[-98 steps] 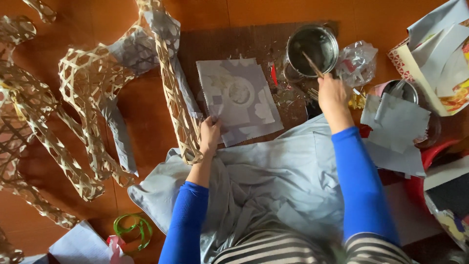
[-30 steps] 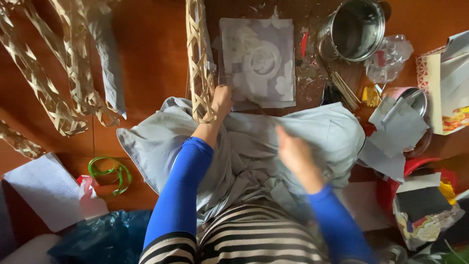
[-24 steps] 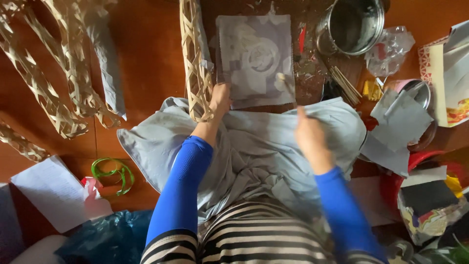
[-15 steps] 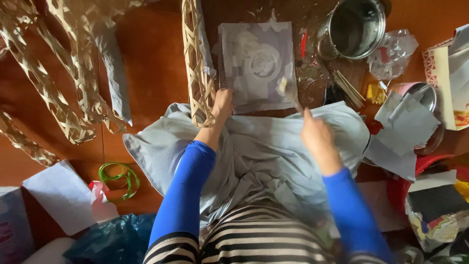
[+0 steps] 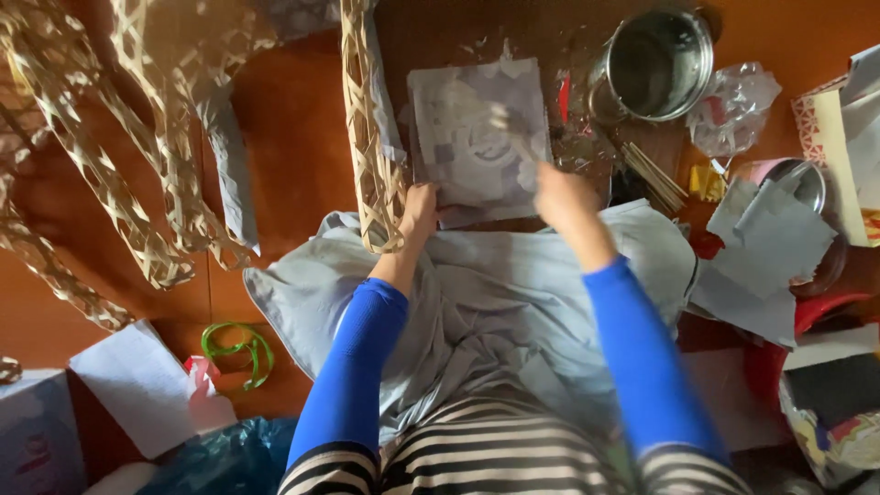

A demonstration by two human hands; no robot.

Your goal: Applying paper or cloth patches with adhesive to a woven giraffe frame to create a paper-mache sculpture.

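Observation:
My left hand [image 5: 420, 207] grips the lower end of a long woven cane strip [image 5: 369, 137] that runs away from me across the wooden floor. My right hand [image 5: 561, 196] is closed on a thin stick [image 5: 507, 131], blurred by motion, with its tip over a grey paper-covered sheet [image 5: 477, 137]. That sheet lies flat between my two hands. Both arms wear blue sleeves. A pale grey cloth [image 5: 495, 293] covers my lap just below the hands.
A steel pot [image 5: 655, 64] stands at the far right, beside crumpled clear plastic [image 5: 738, 96] and loose sticks [image 5: 651, 174]. Grey paper pieces [image 5: 770, 238] pile at the right. More woven lattice pieces [image 5: 137, 192] sprawl left. A green tape loop [image 5: 240, 348] and white paper [image 5: 137, 385] lie near left.
My right hand went from the pot down to my lap, then rose forward with the stick onto the grey sheet. My left hand stayed on the strip's end.

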